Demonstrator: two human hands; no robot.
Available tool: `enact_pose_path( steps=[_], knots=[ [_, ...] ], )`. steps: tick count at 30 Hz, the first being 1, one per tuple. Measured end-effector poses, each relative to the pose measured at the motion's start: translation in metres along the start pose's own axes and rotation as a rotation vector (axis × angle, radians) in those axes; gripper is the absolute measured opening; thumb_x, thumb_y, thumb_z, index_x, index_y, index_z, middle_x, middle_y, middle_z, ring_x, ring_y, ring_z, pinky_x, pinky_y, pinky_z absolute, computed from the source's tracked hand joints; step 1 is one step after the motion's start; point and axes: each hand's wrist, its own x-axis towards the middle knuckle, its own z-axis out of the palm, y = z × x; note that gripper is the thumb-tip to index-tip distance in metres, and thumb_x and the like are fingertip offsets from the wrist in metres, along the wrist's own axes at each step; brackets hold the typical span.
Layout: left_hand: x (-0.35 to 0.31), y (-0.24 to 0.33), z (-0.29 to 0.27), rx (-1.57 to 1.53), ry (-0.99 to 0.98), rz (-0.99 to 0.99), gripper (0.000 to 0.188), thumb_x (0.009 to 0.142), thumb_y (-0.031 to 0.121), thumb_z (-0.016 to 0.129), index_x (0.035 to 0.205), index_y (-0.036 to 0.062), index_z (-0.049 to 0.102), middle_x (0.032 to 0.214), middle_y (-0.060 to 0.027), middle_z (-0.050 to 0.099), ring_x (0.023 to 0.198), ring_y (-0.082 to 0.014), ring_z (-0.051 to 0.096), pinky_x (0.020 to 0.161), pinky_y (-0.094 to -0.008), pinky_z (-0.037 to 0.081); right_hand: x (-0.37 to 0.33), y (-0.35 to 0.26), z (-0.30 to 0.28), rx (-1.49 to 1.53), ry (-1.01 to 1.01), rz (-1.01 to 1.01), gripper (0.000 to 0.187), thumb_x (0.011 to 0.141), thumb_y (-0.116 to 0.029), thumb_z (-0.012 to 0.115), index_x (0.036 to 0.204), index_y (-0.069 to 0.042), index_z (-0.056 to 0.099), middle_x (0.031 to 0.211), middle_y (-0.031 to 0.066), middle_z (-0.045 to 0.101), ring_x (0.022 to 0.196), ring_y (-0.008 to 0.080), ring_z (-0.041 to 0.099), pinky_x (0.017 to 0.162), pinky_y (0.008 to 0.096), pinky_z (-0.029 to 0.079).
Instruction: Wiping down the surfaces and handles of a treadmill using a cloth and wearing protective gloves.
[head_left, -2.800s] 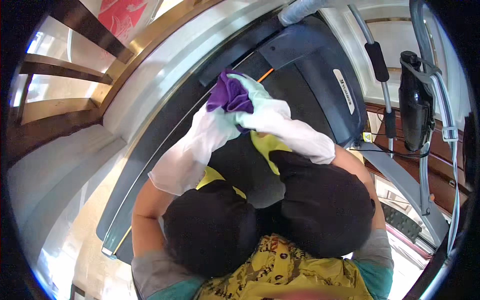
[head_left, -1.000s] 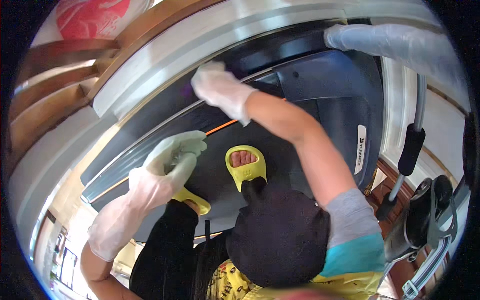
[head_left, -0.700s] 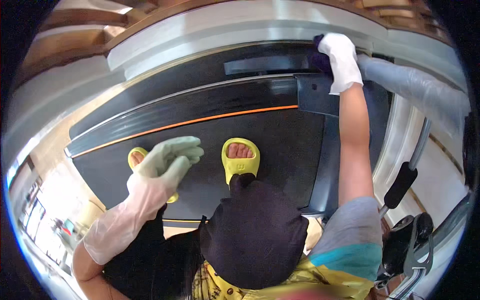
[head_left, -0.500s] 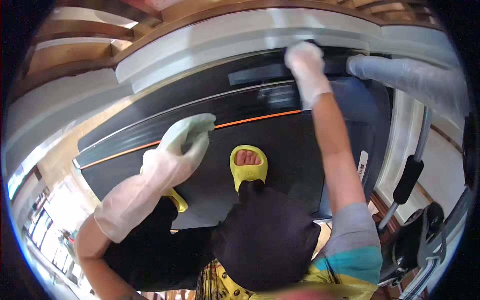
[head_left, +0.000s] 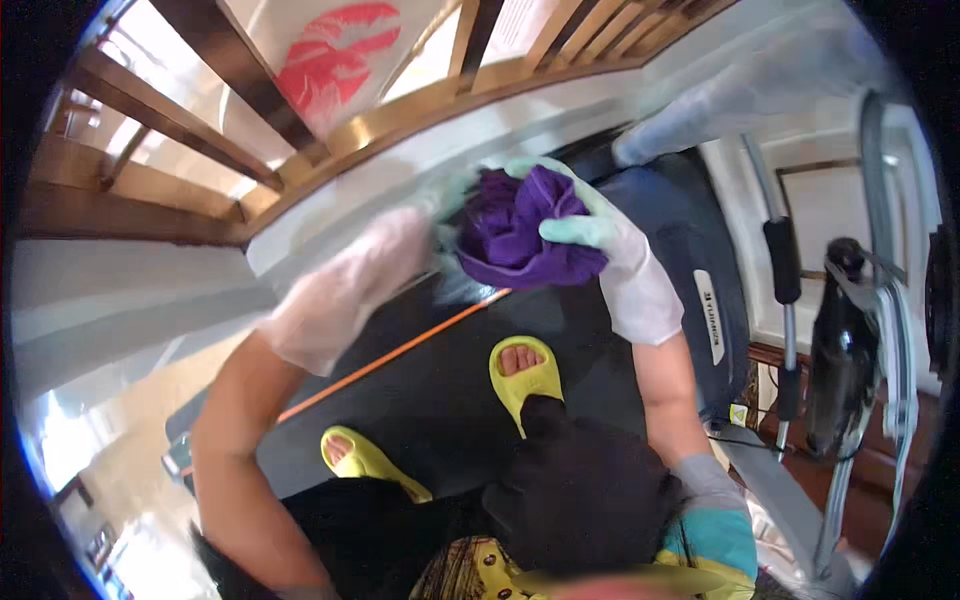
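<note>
A bunched purple cloth [head_left: 525, 232] is held up in front of me over the treadmill. My right hand [head_left: 600, 240], in a pale white and green glove, grips its right side, with the thumb on top. My left hand [head_left: 385, 245], gloved alike, is close to the cloth's left side. Motion smears its fingers, so whether they touch the cloth is unclear. Below both hands lies the black treadmill deck [head_left: 440, 380] with an orange line along it.
I stand on the deck in yellow slides [head_left: 527, 375]. Wooden railings [head_left: 400, 115] and a white ledge run along the far side. To the right are the treadmill's dark blue end cover [head_left: 665, 230], a plastic-wrapped post [head_left: 720, 105], a metal pole with black foam grips [head_left: 783, 260] and a dark bottle-shaped object [head_left: 840, 350].
My right hand has come back from the deck's far edge, and the purple cloth now shows in it. My left hand has moved up toward the cloth. The view has turned and shifted.
</note>
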Motion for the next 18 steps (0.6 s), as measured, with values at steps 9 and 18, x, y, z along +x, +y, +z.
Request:
enact_pose_path(
  steps=[9, 18],
  knots=[
    [-0.028, 0.099, 0.059, -0.154, -0.202, 0.306, 0.028, 0.095, 0.027, 0.073, 0.106, 0.0046, 0.061, 0.094, -0.0024, 0.065, 0.081, -0.0151, 0.061, 0.073, -0.0305, 0.051, -0.068, -0.031, 0.058, -0.714, 0.917, -0.322, 0.070, 0.089, -0.028, 0.080, 0.141, 0.008, 0.049, 0.119, 0.0104, 0.068, 0.108, 0.0161, 0.064, 0.097, 0.0286, 0.048],
    [-0.078, 0.162, 0.043, -0.433, -0.054, 0.394, 0.029, 0.090, 0.026, 0.080, 0.100, 0.0051, 0.062, 0.087, -0.0063, 0.067, 0.076, -0.0154, 0.065, 0.064, -0.0324, 0.056, -0.066, -0.112, 0.169, -0.365, 0.968, -0.545, 0.042, 0.085, -0.030, 0.081, 0.112, -0.001, 0.069, 0.101, 0.0084, 0.072, 0.090, 0.0184, 0.067, 0.085, 0.0326, 0.052]
  ],
)
